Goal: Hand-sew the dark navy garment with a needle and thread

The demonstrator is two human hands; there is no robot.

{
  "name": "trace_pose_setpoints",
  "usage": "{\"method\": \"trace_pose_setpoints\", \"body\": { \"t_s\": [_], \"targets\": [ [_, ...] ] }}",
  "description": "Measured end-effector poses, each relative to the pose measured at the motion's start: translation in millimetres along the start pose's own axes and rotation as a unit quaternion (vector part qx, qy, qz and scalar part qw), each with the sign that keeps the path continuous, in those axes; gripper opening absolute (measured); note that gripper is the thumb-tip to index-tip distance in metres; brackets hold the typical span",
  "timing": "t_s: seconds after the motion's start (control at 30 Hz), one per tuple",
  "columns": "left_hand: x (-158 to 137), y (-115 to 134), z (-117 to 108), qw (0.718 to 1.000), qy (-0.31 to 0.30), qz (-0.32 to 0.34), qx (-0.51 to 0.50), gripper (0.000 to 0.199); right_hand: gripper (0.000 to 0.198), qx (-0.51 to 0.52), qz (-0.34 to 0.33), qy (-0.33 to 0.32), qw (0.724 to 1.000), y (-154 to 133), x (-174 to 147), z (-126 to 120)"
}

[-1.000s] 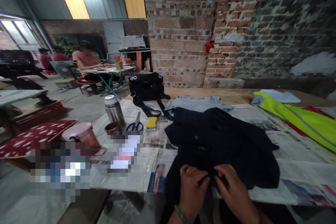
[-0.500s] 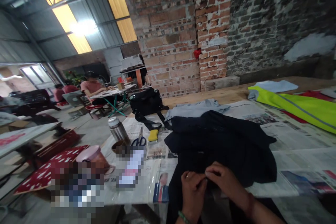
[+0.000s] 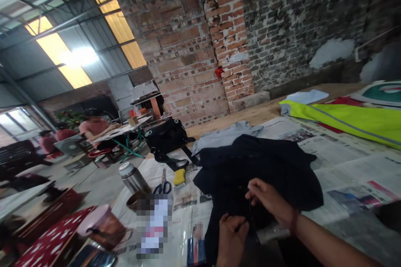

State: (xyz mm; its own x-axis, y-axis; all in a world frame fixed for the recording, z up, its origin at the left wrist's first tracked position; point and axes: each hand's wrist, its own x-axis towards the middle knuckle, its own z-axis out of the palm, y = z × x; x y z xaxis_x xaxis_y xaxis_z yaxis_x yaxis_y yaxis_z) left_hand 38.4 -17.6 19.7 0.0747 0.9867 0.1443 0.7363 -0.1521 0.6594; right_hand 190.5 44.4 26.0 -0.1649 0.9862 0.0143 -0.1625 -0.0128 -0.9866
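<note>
A dark navy garment (image 3: 257,162) lies bunched on the newspaper-covered table in front of me. My left hand (image 3: 232,233) is low over its near part, fingers closed in a pinch on the dark cloth. Just above and to the right is my right hand (image 3: 266,198), apart from the left, with thumb and fingertips pressed together. A faint thin line shows below those fingertips, but what they hold is too small to name. A grey cloth (image 3: 224,135) lies behind the garment.
Left of the garment are scissors (image 3: 163,187), a yellow object (image 3: 179,177), a steel flask (image 3: 134,179), a brown bowl (image 3: 133,203) and a lidded pink container (image 3: 105,229). A black bag (image 3: 166,135) stands behind; a neon-yellow garment (image 3: 341,119) and an iron (image 3: 384,93) are right. Another person (image 3: 94,129) sits farther off.
My right hand has risen away from the left, opening a gap where the fingertips met. The left hand stays low near the cloth. The view has shifted right and tilted.
</note>
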Motion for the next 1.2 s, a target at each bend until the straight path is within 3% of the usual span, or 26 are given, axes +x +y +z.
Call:
{"method": "trace_pose_setpoints", "body": {
  "t_s": [0.37,0.53,0.73,1.03,1.13,1.2],
  "targets": [
    [1,-29,7,0.992,0.027,-0.077,-0.1,0.015,0.025,0.146,0.012,-0.037,0.989,-41,71,-24],
    [1,-29,5,0.986,0.003,-0.133,-0.098,0.013,0.023,0.188,-0.016,0.0,0.982,-43,100,-34],
    [5,-16,-5,0.989,-0.048,-0.094,-0.103,0.021,0.027,0.203,-0.076,0.089,0.972,-39,113,-47],
    [3,-28,3,0.991,-0.014,-0.086,-0.1,0.011,0.026,0.088,-0.157,0.182,0.967,-40,127,-60],
    [3,-24,0,0.991,-0.011,-0.095,-0.099,0.01,0.025,-0.003,-0.166,0.139,0.976,-42,120,-57],
    [3,-20,-3,0.988,-0.002,-0.112,-0.105,0.01,0.025,-0.083,-0.161,0.049,0.982,-43,105,-50]
  ]
}}
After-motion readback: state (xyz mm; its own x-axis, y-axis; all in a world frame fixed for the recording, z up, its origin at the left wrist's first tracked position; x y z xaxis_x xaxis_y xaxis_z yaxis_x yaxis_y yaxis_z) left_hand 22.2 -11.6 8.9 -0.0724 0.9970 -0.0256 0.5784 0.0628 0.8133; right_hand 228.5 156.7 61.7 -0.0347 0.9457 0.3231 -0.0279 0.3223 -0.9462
